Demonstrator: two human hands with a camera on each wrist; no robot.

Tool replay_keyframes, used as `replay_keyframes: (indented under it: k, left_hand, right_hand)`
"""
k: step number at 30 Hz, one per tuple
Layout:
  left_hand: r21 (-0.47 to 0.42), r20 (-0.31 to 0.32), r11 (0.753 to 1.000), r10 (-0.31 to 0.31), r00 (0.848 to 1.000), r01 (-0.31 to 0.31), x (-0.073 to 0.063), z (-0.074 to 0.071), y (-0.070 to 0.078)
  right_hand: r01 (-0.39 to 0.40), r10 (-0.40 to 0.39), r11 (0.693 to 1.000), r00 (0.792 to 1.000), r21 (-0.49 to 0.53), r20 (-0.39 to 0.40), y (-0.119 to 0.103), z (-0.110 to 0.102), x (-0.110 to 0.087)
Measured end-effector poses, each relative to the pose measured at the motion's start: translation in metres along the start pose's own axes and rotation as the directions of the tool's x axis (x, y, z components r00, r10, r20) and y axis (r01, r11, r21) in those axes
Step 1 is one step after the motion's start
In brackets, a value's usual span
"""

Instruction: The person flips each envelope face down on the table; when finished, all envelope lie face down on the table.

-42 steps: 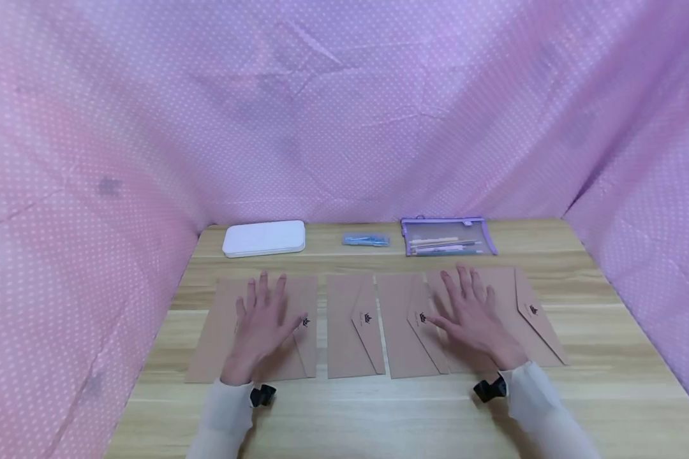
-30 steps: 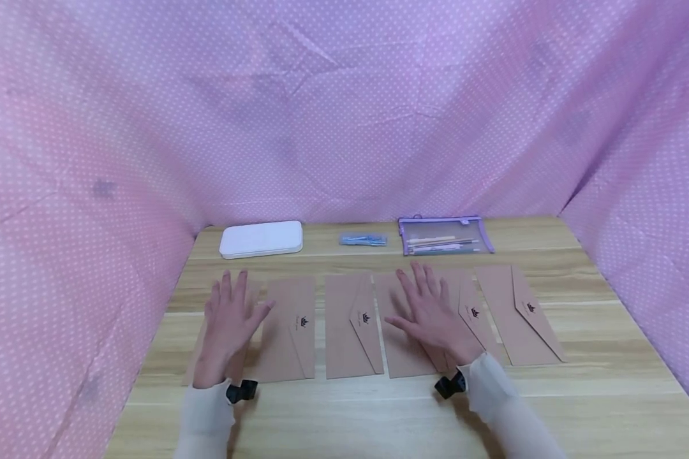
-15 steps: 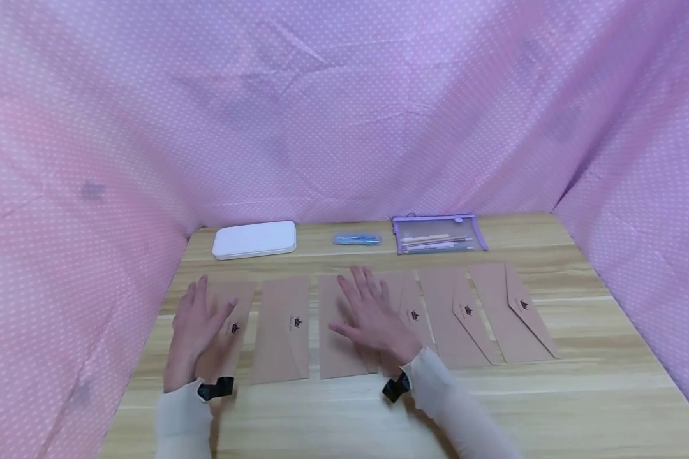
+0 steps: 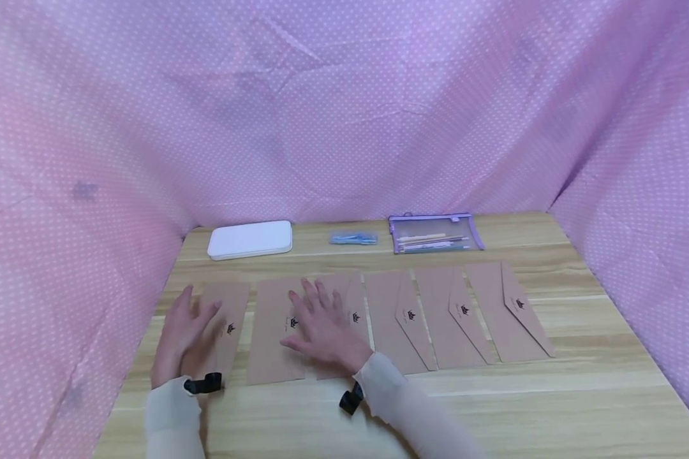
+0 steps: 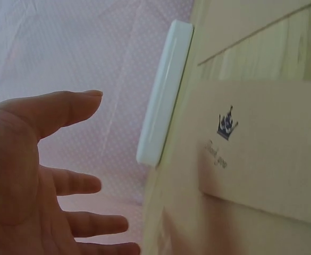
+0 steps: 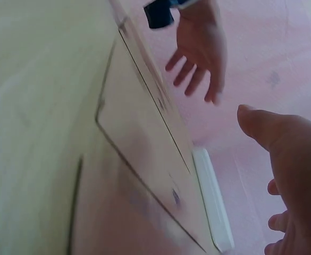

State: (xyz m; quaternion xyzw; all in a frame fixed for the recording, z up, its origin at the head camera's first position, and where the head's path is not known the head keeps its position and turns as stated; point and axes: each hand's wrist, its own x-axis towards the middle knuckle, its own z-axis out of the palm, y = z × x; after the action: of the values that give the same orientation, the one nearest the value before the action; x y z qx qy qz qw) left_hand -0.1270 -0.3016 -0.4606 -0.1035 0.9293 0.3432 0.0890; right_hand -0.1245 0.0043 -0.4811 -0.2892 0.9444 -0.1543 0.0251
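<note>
Several brown paper envelopes, each printed with a small dark crown, lie side by side in a row across the wooden table. My left hand (image 4: 178,335) is over the left edge of the leftmost envelope (image 4: 232,312), fingers extended and thumb apart. In the left wrist view, the left hand (image 5: 33,175) holds nothing and casts a shadow on the envelope (image 5: 267,138). My right hand (image 4: 328,328) is spread above the second envelope (image 4: 270,363) and third envelope (image 4: 350,290) from the left, covering part of both. The right wrist view shows the right hand (image 6: 299,164) raised off the paper.
Along the back of the table (image 4: 344,414) lie a white flat case (image 4: 249,240), a small clear box with blue items (image 4: 353,238) and a purple-edged zip pouch (image 4: 436,224) holding pencils or pens. Pink dotted cloth (image 4: 344,127) hangs around the table.
Both hands have swept left over the row of envelopes, the right hand from the right-hand envelopes to the second and third from the left. The envelopes keep their arrangement.
</note>
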Motion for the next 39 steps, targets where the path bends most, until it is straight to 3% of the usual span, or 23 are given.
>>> replay_keyframes:
  k: [5, 10, 18, 27, 39]
  left_hand:
    - [0.027, 0.092, 0.997, -0.069, 0.993, 0.066, 0.008, -0.004, -0.005]
    - [0.042, 0.139, 0.994, -0.108, 0.984, 0.103, 0.014, -0.01, -0.007]
    - [-0.023, 0.117, 0.996, -0.078, 0.99, 0.081, 0.017, -0.012, -0.016]
    - [-0.047, 0.099, 0.997, -0.062, 0.993, 0.067, 0.02, -0.011, -0.022]
    - [-0.107, 0.21, 0.989, -0.073, 0.975, 0.097, 0.024, -0.016, -0.028]
  right_hand:
    - [0.03, -0.029, 0.998, 0.999, -0.053, 0.024, -0.021, 0.013, 0.009]
    - [0.066, -0.062, 0.994, 0.997, -0.089, 0.055, -0.042, 0.027, 0.015]
    - [0.081, -0.072, 0.987, 0.995, -0.137, 0.075, -0.071, 0.043, 0.02]
    - [0.085, -0.059, 0.972, 0.991, -0.221, 0.121, -0.085, 0.055, 0.022]
    - [0.073, -0.042, 0.962, 0.992, -0.263, 0.122, -0.099, 0.063, 0.03]
